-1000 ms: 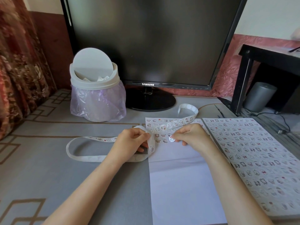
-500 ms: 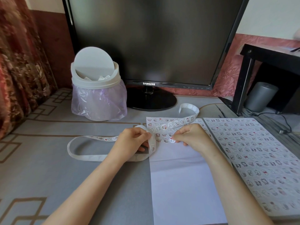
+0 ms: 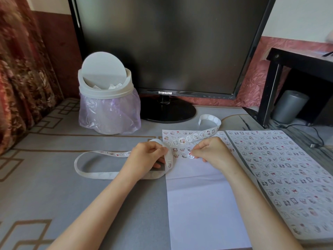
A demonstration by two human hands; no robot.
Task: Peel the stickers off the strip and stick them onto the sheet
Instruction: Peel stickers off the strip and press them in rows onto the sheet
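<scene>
A long white sticker strip [image 3: 93,173] loops over the grey table, runs under my hands and curls up behind the sheet. My left hand [image 3: 147,156] grips the strip at the sheet's left edge. The white sheet [image 3: 201,201] lies in front of me, with a few rows of small cartoon stickers along its top. My right hand [image 3: 212,150] pinches a round sticker [image 3: 190,156] with its fingertips and holds it down on the sheet at the end of the third row.
A stack of sheets [image 3: 281,174] covered in stickers lies at the right. A white swing-lid bin [image 3: 106,98] with a purple liner stands at the back left. A black monitor [image 3: 169,47] rises behind. A black side table [image 3: 299,69] stands at the far right.
Hardly anything differs. My right hand's fingertips stay on the round sticker at the same spot on the sheet, and my left hand keeps its grip on the strip.
</scene>
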